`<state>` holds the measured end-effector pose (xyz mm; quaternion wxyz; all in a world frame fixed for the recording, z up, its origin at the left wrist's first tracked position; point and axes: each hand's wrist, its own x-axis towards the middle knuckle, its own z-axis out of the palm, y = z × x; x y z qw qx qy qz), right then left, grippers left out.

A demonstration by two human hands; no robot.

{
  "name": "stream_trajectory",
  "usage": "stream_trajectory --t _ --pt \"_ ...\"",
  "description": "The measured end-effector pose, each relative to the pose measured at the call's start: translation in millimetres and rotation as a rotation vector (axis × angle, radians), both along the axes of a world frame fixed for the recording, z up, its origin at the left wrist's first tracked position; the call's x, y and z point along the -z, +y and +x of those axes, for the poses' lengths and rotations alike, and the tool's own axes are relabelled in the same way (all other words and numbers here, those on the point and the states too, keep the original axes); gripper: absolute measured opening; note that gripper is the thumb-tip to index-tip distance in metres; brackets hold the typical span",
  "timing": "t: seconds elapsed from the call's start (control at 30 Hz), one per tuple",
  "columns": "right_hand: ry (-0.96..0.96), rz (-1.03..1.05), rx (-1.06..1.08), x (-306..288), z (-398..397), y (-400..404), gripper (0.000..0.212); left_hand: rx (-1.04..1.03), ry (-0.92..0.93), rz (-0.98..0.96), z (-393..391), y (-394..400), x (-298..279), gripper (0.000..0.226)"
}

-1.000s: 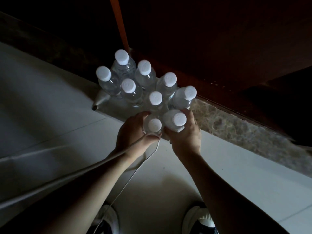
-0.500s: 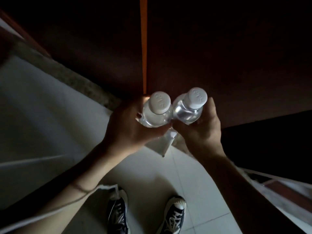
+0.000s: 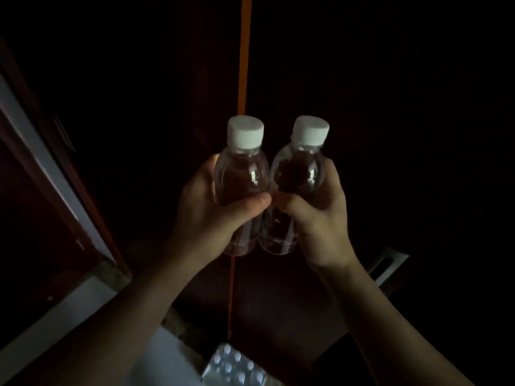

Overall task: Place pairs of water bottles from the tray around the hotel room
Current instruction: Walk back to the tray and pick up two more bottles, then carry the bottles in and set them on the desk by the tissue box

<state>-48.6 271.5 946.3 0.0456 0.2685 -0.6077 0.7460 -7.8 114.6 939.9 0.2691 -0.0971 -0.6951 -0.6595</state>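
Two clear water bottles with white caps stand upright side by side at the centre of the view, touching each other. My left hand (image 3: pixel 211 210) is wrapped around the left bottle (image 3: pixel 241 174). My right hand (image 3: pixel 320 215) grips the right bottle (image 3: pixel 299 176). Both are held up in front of a dark wooden door. Far below, at the bottom edge, the tray (image 3: pixel 211 370) sits on the floor with several white-capped bottles (image 3: pixel 237 366) still standing in it.
A dark door with a thin orange-lit gap (image 3: pixel 245 59) fills the background. A door frame (image 3: pixel 41 162) and pale tiled floor (image 3: pixel 69 310) lie at the left. A pale metal piece with a slot (image 3: pixel 386 266) shows at the right. The scene is very dim.
Both hands took a bottle each from the tray and raised them. The view has tilted up from the floor to the door, and the tray now lies far below.
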Motion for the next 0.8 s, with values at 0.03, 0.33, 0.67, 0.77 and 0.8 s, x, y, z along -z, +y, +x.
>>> stream_trajectory --t 0.03,0.33,0.67,0.77,0.8 --pt "0.029 -0.013 0.010 -25 6 0 0.053 0.002 0.040 0.017 5 3 -26 0.040" --pt "0.106 -0.100 0.035 -139 61 4 0.036 0.104 0.197 0.153 45 21 -139 0.030" --pt "0.086 -0.119 0.477 -153 100 79 0.050 0.578 0.175 0.049 32 88 -162 0.022" --pt "0.114 -0.107 0.736 -152 135 131 0.051 0.758 0.150 0.067 37 141 -164 0.023" --pt "0.123 -0.116 0.809 -152 151 150 0.047 0.821 0.138 0.086 43 162 -164 0.026"
